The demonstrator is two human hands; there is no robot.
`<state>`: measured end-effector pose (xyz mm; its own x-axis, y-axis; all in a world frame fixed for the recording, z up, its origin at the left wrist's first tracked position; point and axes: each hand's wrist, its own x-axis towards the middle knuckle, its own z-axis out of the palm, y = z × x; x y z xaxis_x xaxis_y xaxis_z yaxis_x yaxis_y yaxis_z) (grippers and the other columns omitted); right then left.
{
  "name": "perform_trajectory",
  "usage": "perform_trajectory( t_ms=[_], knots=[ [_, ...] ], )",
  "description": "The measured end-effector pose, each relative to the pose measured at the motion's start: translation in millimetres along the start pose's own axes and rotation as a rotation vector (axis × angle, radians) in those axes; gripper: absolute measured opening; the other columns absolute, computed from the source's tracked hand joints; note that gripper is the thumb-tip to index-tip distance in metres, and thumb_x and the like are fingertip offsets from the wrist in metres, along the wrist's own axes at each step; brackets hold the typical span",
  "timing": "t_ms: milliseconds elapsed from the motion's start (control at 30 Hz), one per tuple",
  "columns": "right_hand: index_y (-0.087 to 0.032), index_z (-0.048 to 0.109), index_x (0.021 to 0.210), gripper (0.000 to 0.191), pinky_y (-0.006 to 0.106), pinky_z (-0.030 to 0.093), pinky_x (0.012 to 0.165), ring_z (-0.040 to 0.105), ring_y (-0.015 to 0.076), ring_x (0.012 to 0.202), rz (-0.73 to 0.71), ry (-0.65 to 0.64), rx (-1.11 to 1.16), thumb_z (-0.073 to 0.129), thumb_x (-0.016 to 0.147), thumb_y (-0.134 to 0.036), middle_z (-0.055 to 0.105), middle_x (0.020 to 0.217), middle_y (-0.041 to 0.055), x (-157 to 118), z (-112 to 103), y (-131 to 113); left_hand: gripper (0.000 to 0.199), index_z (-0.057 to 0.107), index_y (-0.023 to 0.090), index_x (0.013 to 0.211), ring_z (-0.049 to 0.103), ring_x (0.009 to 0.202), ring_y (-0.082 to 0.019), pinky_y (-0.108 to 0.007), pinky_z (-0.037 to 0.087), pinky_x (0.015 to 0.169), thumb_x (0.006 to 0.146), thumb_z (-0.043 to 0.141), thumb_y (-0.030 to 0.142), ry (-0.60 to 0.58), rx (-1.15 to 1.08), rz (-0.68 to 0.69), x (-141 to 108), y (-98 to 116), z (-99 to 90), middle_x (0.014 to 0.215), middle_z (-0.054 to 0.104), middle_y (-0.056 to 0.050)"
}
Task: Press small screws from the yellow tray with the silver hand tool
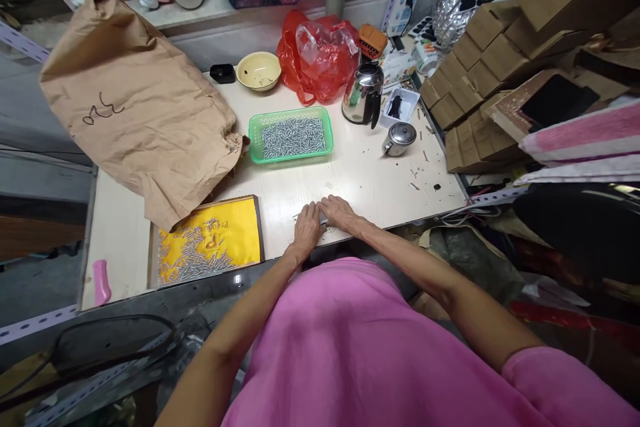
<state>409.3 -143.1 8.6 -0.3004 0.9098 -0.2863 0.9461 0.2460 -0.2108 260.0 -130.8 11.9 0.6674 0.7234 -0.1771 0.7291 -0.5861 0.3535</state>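
Two Hands Meet Over a Small Piece at the Table's Edge

From here I see the person in pink with the left hand point(307, 227) and right hand point(339, 212) close together, fingers lowered over a small pale piece point(323, 219) on the near edge of the table point(360, 177). The hands mostly cover it, so I can't tell whether either grips it or just presses.

Beyond them sits a green basket point(255, 141) of small metal rods point(294, 137). To the left, more rods lie loose in a yellow-bottomed tray point(246, 230), partly overhung by a big brown paper sack point(145, 107). A yellow bowl point(258, 72) and a red plastic bag point(320, 67) stand at the back, with a kettle point(364, 93) and a lidded metal cup point(400, 139) on the right.
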Motion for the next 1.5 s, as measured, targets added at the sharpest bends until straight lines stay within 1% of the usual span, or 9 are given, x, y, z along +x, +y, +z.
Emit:
perform_trajectory(
  t_ms=[267, 533, 833, 933, 1033, 1133, 1233, 1367, 1500],
  knots=[
    [-0.010, 0.049, 0.123, 0.061, 0.037, 0.036, 0.090, 0.047, 0.0272, 0.105, 0.113, 0.033, -0.039, 0.074, 0.075, -0.037, 0.056, 0.116, 0.0133, -13.9, 3.9, 5.8, 0.064, 0.040, 0.011, 0.132, 0.046, 0.108, -0.028, -0.038, 0.043, 0.086, 0.077, 0.069, 0.028, -0.153, 0.129, -0.031, 18.1, 4.3, -4.7, 0.118, 0.052, -0.015],
    [-0.012, 0.062, 0.102, 0.016, 0.034, 0.037, 0.081, 0.052, 0.0253, 0.100, 0.025, -0.009, -0.025, 0.054, 0.089, -0.018, 0.062, 0.103, 0.0131, -15.2, 3.4, 9.3, 0.019, 0.058, 0.016, 0.101, 0.047, 0.106, -0.024, -0.034, 0.046, 0.082, 0.082, 0.062, 0.020, -0.244, 0.145, -0.027, 29.3, 10.1, -10.6, 0.107, 0.056, -0.010],
    [-0.015, 0.063, 0.101, 0.022, 0.033, 0.039, 0.077, 0.056, 0.0229, 0.096, 0.124, -0.072, 0.022, 0.043, 0.093, -0.013, 0.064, 0.101, 0.0118, -10.7, 1.7, 2.8, 0.008, 0.060, 0.017, 0.090, 0.048, 0.103, -0.023, -0.034, 0.046, 0.082, 0.085, 0.055, 0.014, -0.255, 0.118, -0.040, 36.7, 6.1, -7.8, 0.101, 0.058, -0.009],
    [-0.013, 0.061, 0.105, 0.020, 0.034, 0.039, 0.080, 0.053, 0.0245, 0.101, 0.139, -0.017, 0.004, 0.058, 0.089, -0.024, 0.061, 0.107, 0.0129, -12.0, -3.9, 5.1, 0.021, 0.058, 0.017, 0.101, 0.048, 0.106, -0.024, -0.034, 0.046, 0.084, 0.081, 0.062, 0.014, -0.208, 0.107, -0.027, 35.5, 2.8, -6.6, 0.105, 0.057, -0.010],
    [-0.012, 0.056, 0.115, 0.042, 0.035, 0.037, 0.086, 0.050, 0.0250, 0.105, 0.113, 0.021, 0.025, 0.069, 0.081, -0.034, 0.058, 0.112, 0.0129, -14.5, -7.7, 11.6, 0.043, 0.050, 0.015, 0.120, 0.048, 0.112, -0.025, -0.038, 0.045, 0.091, 0.079, 0.063, 0.014, -0.133, 0.093, -0.001, 27.7, -0.3, -2.5, 0.117, 0.056, -0.012],
    [-0.015, 0.054, 0.119, 0.036, 0.033, 0.036, 0.087, 0.048, 0.0231, 0.106, 0.108, 0.031, 0.041, 0.063, 0.086, -0.028, 0.057, 0.115, 0.0115, -13.0, -5.9, 20.5, 0.047, 0.044, 0.014, 0.130, 0.041, 0.128, -0.028, -0.045, 0.038, 0.103, 0.083, 0.053, 0.009, -0.071, 0.058, 0.045, 15.1, -0.7, 6.0, 0.136, 0.047, -0.017],
    [-0.016, 0.060, 0.107, 0.019, 0.033, 0.036, 0.082, 0.047, 0.0229, 0.104, 0.106, 0.010, -0.008, 0.047, 0.093, -0.016, 0.058, 0.113, 0.0112, -1.1, -2.7, 31.7, 0.049, 0.044, 0.016, 0.132, 0.031, 0.138, -0.028, -0.047, 0.032, 0.109, 0.084, 0.053, 0.012, -0.120, -0.034, 0.152, 1.8, 1.0, 17.1, 0.145, 0.041, -0.017],
    [-0.016, 0.062, 0.103, 0.026, 0.034, 0.034, 0.083, 0.047, 0.0230, 0.103, 0.017, 0.015, -0.058, 0.038, 0.095, -0.011, 0.060, 0.109, 0.0114, 28.2, -7.9, 47.9, 0.058, 0.042, 0.016, 0.136, 0.021, 0.142, -0.029, -0.050, 0.025, 0.113, 0.082, 0.060, 0.025, -0.207, -0.106, 0.233, -10.2, 3.0, 28.7, 0.147, 0.039, -0.017],
    [-0.013, 0.063, 0.103, 0.030, 0.035, 0.034, 0.083, 0.048, 0.0238, 0.100, 0.090, 0.013, -0.098, 0.037, 0.091, -0.004, 0.061, 0.107, 0.0136, 44.7, -19.3, 43.1, 0.066, 0.036, 0.015, 0.141, 0.016, 0.143, -0.028, -0.050, 0.019, 0.115, 0.082, 0.062, 0.029, -0.209, -0.140, 0.213, -14.5, 2.9, 26.2, 0.150, 0.032, -0.018]
  ],
)
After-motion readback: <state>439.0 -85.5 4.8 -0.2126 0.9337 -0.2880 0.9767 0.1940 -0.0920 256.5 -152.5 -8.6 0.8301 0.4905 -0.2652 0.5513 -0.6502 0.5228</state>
